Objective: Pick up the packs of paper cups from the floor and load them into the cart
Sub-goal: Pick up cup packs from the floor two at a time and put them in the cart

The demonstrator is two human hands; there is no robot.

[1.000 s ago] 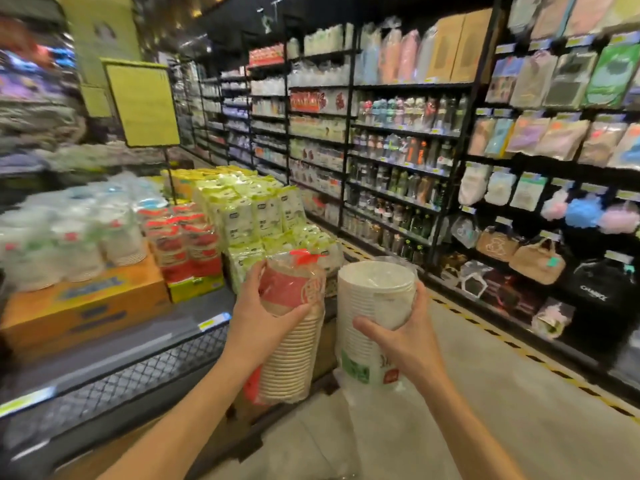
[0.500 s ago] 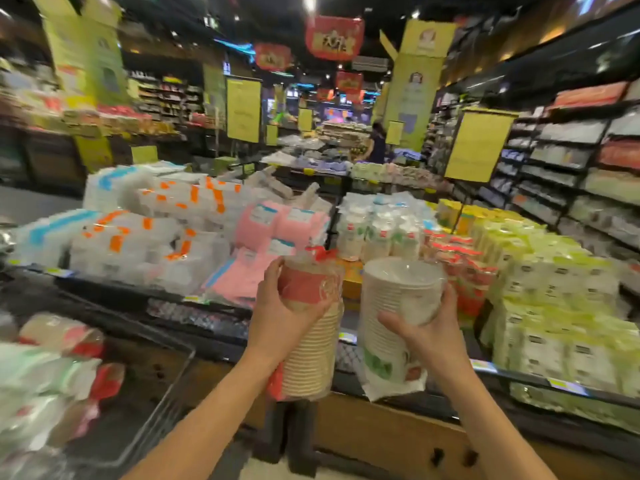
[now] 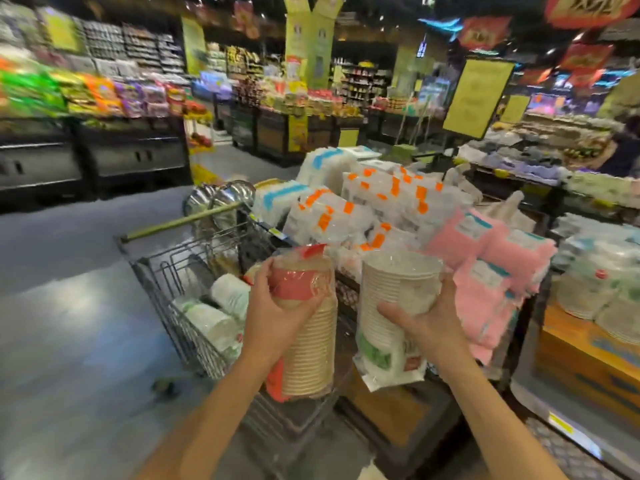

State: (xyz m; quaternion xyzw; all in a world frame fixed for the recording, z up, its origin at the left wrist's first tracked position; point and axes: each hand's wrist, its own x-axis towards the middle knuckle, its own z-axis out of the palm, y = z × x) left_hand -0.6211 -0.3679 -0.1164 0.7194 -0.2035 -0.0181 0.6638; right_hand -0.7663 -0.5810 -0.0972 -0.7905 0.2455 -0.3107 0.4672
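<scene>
My left hand [image 3: 273, 313] grips a wrapped pack of brown paper cups with a red top [image 3: 310, 344], held upright. My right hand [image 3: 429, 323] grips a wrapped pack of white paper cups [image 3: 391, 303], also upright. Both packs hang in front of me at chest height, side by side. The wire shopping cart [image 3: 180, 306] stands just left of and below my left hand. Several white cup packs [image 3: 218, 317] lie inside it.
A display stand piled with wrapped plastic cups and pink packs [image 3: 478, 265] is right behind my hands. Stacks of paper plates [image 3: 595, 285] sit at the right on an orange box. Grey open floor [image 3: 69, 323] spreads to the left of the cart. Shelves line the far aisle.
The view has swung left, bringing the cart fully into sight below my left hand. Both hands still hold their packs in the same way.
</scene>
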